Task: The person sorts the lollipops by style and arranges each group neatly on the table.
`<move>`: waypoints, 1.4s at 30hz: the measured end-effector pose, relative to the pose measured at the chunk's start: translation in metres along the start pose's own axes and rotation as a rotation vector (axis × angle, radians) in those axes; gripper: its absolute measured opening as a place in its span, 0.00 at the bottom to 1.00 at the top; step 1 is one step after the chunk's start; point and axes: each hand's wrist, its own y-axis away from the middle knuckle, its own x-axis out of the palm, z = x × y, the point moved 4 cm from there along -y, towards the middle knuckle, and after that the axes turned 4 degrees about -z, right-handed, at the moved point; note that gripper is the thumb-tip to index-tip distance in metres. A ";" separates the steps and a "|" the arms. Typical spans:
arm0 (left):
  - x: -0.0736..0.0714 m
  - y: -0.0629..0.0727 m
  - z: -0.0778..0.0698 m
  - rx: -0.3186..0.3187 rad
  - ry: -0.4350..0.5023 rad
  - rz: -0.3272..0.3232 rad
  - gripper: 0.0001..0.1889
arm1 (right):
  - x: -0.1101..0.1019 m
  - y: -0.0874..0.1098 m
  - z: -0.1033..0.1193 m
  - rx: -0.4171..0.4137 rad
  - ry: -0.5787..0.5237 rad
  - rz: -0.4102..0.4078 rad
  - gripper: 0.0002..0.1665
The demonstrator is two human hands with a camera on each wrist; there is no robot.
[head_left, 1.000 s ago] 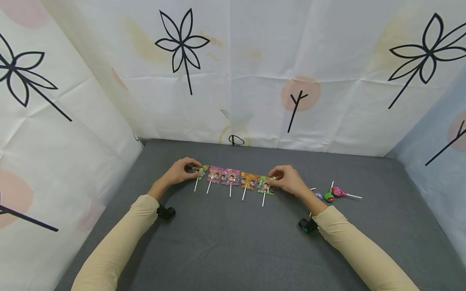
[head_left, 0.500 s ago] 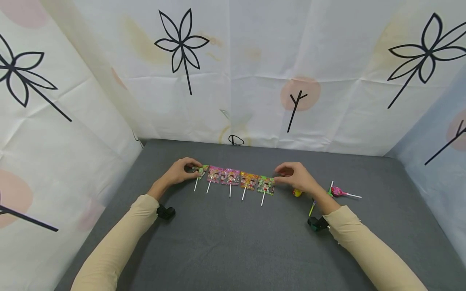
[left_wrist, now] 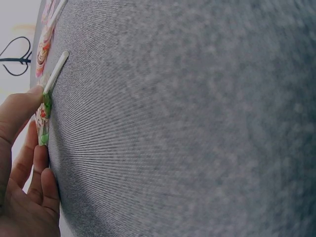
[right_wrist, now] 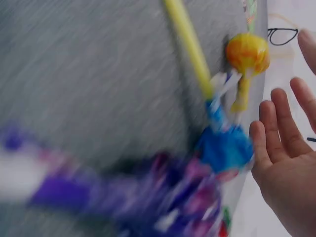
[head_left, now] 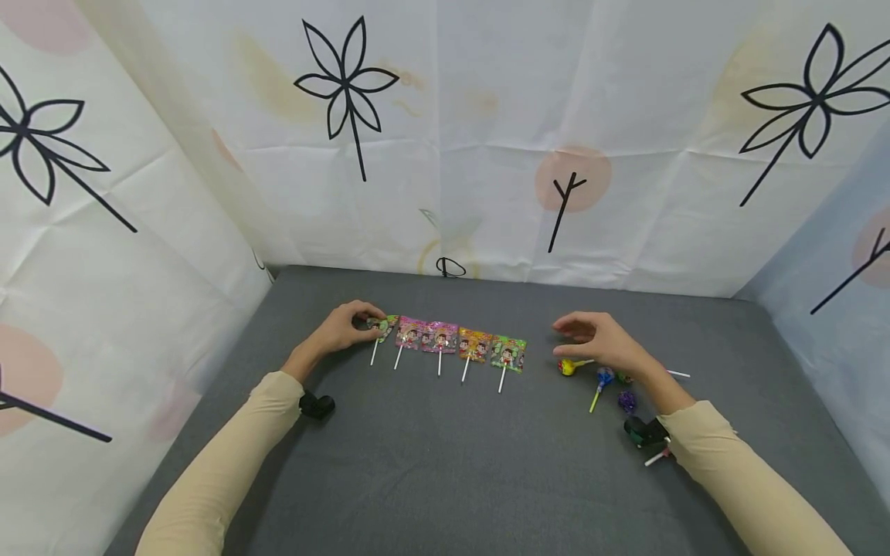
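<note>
Flat-wrapped lollipops lie side by side in a row on the grey table. My left hand (head_left: pixel 342 327) pinches the green-wrapped lollipop (head_left: pixel 385 327) at the row's left end, thumb and fingers at its edges, as the left wrist view also shows. Pink lollipops (head_left: pixel 440 337), an orange one (head_left: pixel 476 345) and a second green one (head_left: pixel 509 353) continue the row rightward. My right hand (head_left: pixel 603 340) is over the round lollipops with fingers spread and nothing held. Below it lie a yellow lollipop (head_left: pixel 567 367), a blue one (head_left: pixel 605 376) and a purple one (head_left: pixel 627 401).
More round lollipops are partly hidden under the right forearm; a white stick (head_left: pixel 656 458) pokes out near the wrist camera (head_left: pixel 644 432). White cloth walls (head_left: pixel 487 208) with printed flowers stand behind the grey table (head_left: pixel 445 479) and at its sides.
My right hand has let go of the green lollipop at the row's right end and moved right, over the round lollipops. The left hand has stayed in place.
</note>
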 end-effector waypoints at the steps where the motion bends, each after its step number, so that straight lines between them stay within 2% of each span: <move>1: 0.000 0.000 0.000 0.002 0.000 0.000 0.15 | -0.001 0.002 -0.001 -0.002 -0.003 0.014 0.28; 6: 0.000 0.000 0.001 0.007 -0.001 0.001 0.15 | -0.001 0.007 -0.006 -0.022 -0.008 0.104 0.27; 16: -0.001 0.001 0.000 0.008 0.003 -0.002 0.15 | 0.005 0.007 -0.011 -0.088 -0.043 0.222 0.14; 21: 0.000 0.000 0.002 0.013 -0.007 -0.004 0.16 | 0.004 0.006 -0.008 -0.111 -0.013 0.200 0.13; 28: 0.000 0.000 0.004 0.006 -0.005 -0.003 0.16 | 0.003 0.002 0.002 -0.067 0.009 0.102 0.17; 33: 0.000 0.000 0.004 0.003 -0.001 -0.006 0.16 | 0.007 -0.003 0.007 -0.072 -0.011 0.063 0.17; 42: 0.002 -0.001 0.005 0.007 -0.003 -0.010 0.16 | 0.015 -0.007 0.006 -0.070 -0.116 0.043 0.17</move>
